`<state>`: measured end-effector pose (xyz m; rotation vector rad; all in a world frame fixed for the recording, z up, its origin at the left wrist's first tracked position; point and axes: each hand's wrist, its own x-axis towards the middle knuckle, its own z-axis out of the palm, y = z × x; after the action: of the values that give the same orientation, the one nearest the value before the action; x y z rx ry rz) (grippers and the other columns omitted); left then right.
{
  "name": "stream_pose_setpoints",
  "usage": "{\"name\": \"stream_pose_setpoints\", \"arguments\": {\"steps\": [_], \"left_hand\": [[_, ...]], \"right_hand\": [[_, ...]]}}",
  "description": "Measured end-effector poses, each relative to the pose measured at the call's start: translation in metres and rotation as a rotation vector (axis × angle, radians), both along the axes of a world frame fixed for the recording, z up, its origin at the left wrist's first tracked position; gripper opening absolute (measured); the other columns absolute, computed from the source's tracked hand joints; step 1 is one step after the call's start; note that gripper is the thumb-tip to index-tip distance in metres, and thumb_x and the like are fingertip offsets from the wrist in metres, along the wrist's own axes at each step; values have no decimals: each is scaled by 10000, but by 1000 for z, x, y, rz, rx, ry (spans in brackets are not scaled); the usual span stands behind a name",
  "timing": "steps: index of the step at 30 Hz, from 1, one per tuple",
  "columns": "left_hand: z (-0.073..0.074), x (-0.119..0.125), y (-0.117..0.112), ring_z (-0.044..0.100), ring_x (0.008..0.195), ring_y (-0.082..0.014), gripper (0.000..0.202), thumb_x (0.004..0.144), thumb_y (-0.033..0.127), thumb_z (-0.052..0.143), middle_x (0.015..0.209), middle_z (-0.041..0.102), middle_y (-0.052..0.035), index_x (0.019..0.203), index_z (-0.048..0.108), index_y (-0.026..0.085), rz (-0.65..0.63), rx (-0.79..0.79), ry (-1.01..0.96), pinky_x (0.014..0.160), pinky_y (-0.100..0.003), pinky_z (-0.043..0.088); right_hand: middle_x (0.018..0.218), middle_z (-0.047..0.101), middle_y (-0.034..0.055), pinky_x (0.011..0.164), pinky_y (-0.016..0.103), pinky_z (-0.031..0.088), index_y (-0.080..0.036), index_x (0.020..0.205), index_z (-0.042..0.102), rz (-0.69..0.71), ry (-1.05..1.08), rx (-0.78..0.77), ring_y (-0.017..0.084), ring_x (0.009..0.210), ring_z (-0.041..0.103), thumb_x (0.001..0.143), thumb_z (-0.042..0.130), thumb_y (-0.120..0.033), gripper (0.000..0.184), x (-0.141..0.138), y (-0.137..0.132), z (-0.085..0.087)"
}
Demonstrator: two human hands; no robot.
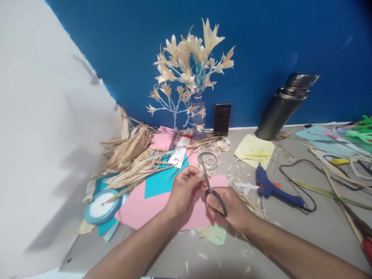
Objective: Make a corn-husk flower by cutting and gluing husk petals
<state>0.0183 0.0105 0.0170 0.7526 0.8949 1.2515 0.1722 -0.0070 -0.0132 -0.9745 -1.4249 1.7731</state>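
Note:
In the middle of the head view, my right hand [229, 205] is closed around the black handles of a small pair of scissors [206, 178]. The blades point up and lean slightly left, close to the fingertips of my left hand [184, 190]. Those left fingers are pinched together. Whatever sits between them is too small and hidden to name. Both hands are above a pink sheet [136, 209], with a turquoise sheet [157, 186] lying on it. Just beyond the scissors lies a roll of clear tape [215, 159].
Dried husks [130, 151] and a blue ribbon spool [101, 207] lie left. Husk flowers [186, 58] in a clear bottle, a phone [222, 119] and a black flask [283, 108] stand behind. To the right are a blue glue gun [274, 192], its cord, and red-handled shears [366, 244].

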Motion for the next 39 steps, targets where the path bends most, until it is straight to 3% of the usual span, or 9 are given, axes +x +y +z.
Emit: {"name": "stream_pose_setpoints", "arguments": {"steps": [12,19,25,33,39], "left_hand": [[-2,-2,0,595,576,-120,173,764,233,749,639,654,-8,738,592,166,-25,9,46,609,-234,461],[-1,-3,-2,549,601,-102,207,763,273,779,674,627,3,748,607,159,-105,41,128,613,-222,437],[0,-2,-3,559,607,-118,257,784,345,778,668,626,-11,768,606,155,-212,59,184,621,-241,443],[-7,-1,-3,576,560,-139,302,752,389,797,648,640,-37,766,617,148,-332,-10,188,587,-270,454],[-5,-1,-3,540,551,-103,276,703,324,839,632,642,-32,692,636,137,-359,-12,216,556,-226,411]], "right_hand": [[499,524,8,461,245,322,-163,555,548,-77,39,-82,98,464,430,669,712,-768,637,-6,-1,7],[664,621,-21,553,221,420,-161,803,627,-368,37,-78,113,598,538,610,885,-408,406,3,15,15],[667,621,-37,541,215,426,-162,836,604,-414,66,-75,107,575,544,571,850,-281,380,7,16,30],[654,582,-40,524,212,402,-161,840,624,-436,-5,8,95,559,494,632,768,-263,273,12,18,21],[610,549,-56,511,221,381,-166,836,645,-457,-58,20,90,521,449,643,770,-289,261,15,19,19]]}}
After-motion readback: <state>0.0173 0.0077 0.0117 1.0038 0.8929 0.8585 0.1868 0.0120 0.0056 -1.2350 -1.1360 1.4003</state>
